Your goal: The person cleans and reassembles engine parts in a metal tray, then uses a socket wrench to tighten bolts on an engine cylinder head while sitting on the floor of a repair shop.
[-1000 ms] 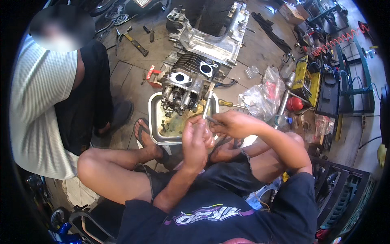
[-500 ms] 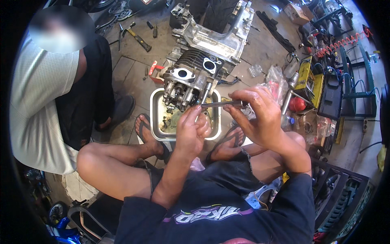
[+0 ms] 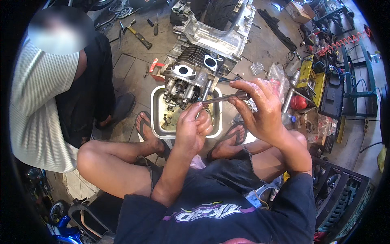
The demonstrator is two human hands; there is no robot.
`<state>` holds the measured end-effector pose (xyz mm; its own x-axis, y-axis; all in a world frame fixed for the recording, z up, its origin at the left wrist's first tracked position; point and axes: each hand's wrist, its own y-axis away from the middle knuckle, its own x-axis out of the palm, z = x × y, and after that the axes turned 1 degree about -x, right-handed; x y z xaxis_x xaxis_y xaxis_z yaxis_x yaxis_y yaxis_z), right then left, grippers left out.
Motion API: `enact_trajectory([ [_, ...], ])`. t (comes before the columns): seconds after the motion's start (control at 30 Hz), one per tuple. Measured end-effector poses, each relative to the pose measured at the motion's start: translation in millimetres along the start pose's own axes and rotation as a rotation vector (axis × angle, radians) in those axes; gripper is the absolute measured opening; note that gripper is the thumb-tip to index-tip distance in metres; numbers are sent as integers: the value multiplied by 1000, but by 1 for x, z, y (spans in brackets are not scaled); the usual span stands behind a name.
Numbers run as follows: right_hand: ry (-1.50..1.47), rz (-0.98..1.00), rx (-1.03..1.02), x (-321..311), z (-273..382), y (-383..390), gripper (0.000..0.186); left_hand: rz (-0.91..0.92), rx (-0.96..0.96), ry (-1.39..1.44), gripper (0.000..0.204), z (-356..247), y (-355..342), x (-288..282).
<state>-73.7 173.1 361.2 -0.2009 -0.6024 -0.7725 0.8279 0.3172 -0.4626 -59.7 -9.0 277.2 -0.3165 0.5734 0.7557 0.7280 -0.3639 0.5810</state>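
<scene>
An engine block with a finned cylinder head sits over a metal tray holding murky liquid and small parts. An upright silver tool shaft stands at the head's right corner. My left hand is closed at its lower end, thumb on the near end of a dark metal bar lying crosswise. My right hand grips that bar's far end between thumb and curved fingertips, just right of the shaft. What my left fingers wrap is partly hidden.
A person sits close at left. A hammer, screwdriver and red box lie beyond the tray. Toolboxes, plastic bags, a red round object and coiled hose crowd the right.
Both hands have moved up toward the cylinder head. My right hand has risen and turned, and the dark bar now shows crosswise between the two hands, tilted up to the right.
</scene>
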Motion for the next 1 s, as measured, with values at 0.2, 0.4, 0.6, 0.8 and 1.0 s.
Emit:
enact_trajectory([
  [0.2, 25, 60, -56, 4, 1, -4, 27, 45, -1, 33, 15, 0, -8, -12],
  [0.4, 105, 802, 51, 1, -27, 21, 30, -59, 261, -331, 22, 20, -9, -5],
  [0.6, -289, 485, 129, 85, -48, 50, 47, -42, 265, -285, 18, 24, -8, -11],
  [0.8, -345, 903, 319, 57, -33, 26, 27, -13, 164, -183, 16, 26, 12, -7],
  [1.0, -74, 634, 224, -9, -13, 8, 20, -66, 264, -332, 18, 26, 3, -6],
])
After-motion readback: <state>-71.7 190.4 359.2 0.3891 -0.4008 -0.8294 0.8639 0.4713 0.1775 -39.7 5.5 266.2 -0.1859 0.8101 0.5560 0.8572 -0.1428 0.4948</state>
